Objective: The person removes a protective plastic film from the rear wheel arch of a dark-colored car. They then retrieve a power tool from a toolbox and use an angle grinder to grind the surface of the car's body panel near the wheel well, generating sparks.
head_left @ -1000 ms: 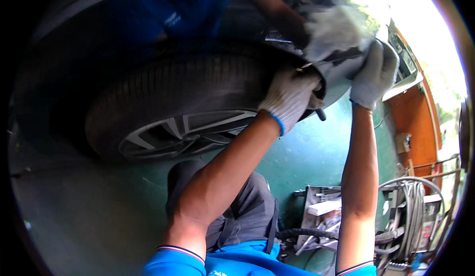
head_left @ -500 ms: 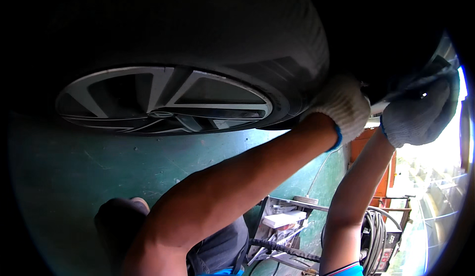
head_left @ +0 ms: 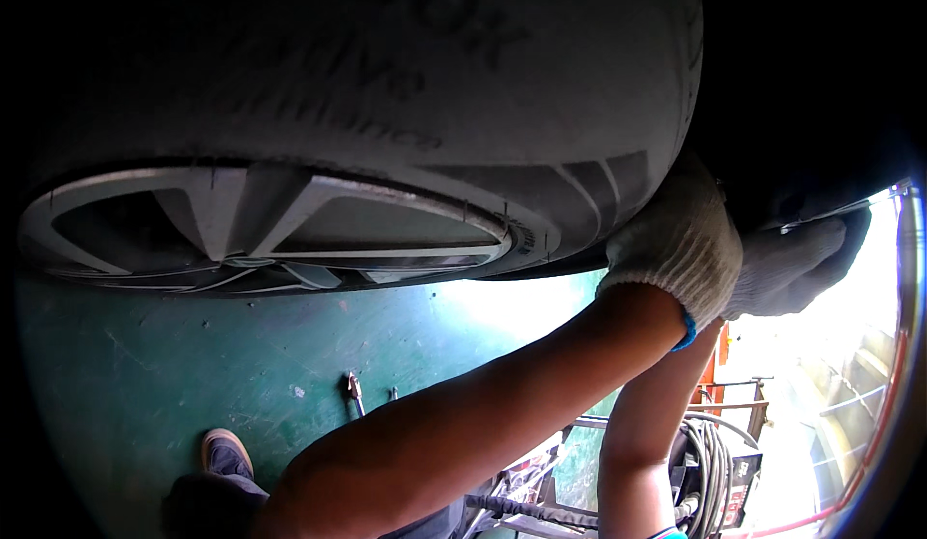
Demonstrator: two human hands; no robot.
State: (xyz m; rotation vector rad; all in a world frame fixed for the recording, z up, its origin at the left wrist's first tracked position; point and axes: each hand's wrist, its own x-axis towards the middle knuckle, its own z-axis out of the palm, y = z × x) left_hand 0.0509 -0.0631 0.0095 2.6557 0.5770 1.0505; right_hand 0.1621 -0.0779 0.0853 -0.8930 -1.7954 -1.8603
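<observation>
Left hand (head_left: 676,240) sits just right of the tyre (head_left: 570,85), right hand (head_left: 794,267) farther out, and I can't tell either's grip!

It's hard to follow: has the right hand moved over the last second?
Cannot tell: the right hand now appears closer to the tyre's right edge, but the viewpoint shifted too.

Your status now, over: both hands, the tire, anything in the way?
Left hand beside tire, fingers hidden. Right hand near dark bodywork, grip unclear. Shadow obscures the view beyond.

The green floor (head_left: 193,365) (lightly scuffed) catches bright light (head_left: 531,309).
</observation>
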